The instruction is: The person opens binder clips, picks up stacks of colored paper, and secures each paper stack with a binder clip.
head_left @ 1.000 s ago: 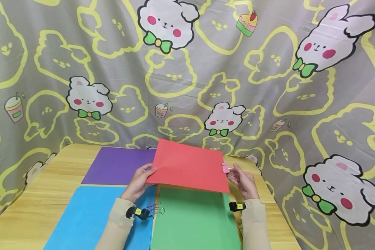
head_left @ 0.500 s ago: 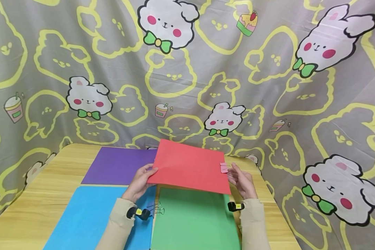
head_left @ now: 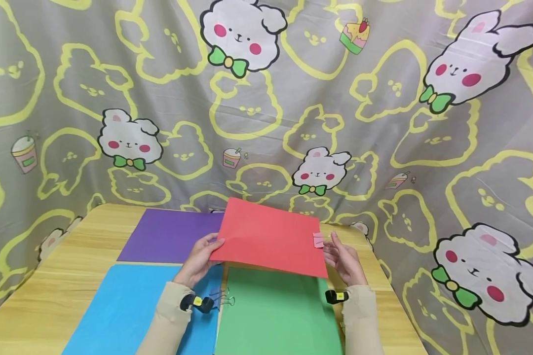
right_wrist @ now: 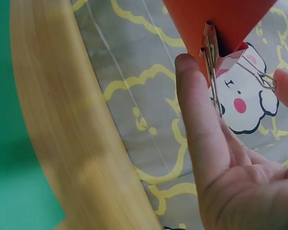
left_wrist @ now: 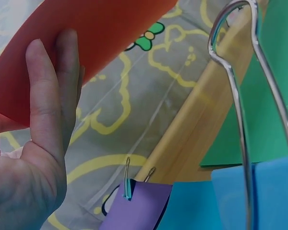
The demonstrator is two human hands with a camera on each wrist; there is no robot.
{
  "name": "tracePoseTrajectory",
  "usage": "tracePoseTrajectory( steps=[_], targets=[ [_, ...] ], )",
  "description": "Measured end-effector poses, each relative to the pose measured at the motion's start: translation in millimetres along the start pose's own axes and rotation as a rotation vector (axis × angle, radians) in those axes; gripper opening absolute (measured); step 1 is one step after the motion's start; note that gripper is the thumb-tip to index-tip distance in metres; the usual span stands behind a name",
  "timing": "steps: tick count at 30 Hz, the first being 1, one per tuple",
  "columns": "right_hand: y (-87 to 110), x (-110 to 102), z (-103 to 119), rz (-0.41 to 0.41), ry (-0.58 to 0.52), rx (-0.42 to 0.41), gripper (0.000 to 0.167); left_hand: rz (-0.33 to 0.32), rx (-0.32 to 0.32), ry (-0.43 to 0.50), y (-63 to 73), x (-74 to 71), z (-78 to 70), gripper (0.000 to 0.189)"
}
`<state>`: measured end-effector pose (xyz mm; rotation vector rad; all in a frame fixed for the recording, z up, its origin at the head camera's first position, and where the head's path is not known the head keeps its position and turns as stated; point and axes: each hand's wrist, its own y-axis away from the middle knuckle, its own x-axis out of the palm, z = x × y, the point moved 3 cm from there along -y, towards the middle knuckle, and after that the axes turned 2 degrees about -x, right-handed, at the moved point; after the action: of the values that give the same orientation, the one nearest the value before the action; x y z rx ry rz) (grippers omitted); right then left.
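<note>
Red sheet point(head_left: 271, 236), partly behind left hand point(head_left: 199, 257)

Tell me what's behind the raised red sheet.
Fingers of the left hand touch the red sheet from behind. In the head view, the purple sheet runs behind it, its right end covered. Anything else on the table there is hidden.

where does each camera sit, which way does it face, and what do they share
Head: worn on the head, facing forward and down at the red sheet and table, with patterned cloth behind; both hands and beige sleeves show.
Left wrist: on that wrist, facing along the left hand to the red sheet; only that hand shows.
Right wrist: on that wrist, facing past the right hand to the pink clip; only that hand shows.
Shared: head and right wrist both see the pink clip on the red sheet.
</note>
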<state>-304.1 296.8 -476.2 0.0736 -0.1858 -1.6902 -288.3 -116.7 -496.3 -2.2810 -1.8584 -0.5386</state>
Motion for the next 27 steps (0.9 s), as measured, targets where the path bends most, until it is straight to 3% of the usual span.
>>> tracePoseTrajectory(
  steps=[3, 15, 20, 27],
  targets=[
    [1.5, 0, 0, 0.024, 0.045, -0.004, 0.081, -0.003, 0.004, -0.005, 1.0, 0.5, -1.3, 0.050],
    [8.6, 1, -2, 0.092, 0.085, 0.024, 0.087, -0.002, -0.002, -0.025, 1.2, -0.7, -0.1, 0.049],
    [12.1, -2, -2, 0.144, 0.141, 0.034, 0.085, 0.016, 0.010, -0.029, -0.5, 0.8, -0.1, 0.049],
    [7.1, -4, 10, 0.221, 0.217, 0.001, 0.080, -0.010, 0.002, -0.015, 1.8, -2.7, 2.0, 0.045]
  ],
)
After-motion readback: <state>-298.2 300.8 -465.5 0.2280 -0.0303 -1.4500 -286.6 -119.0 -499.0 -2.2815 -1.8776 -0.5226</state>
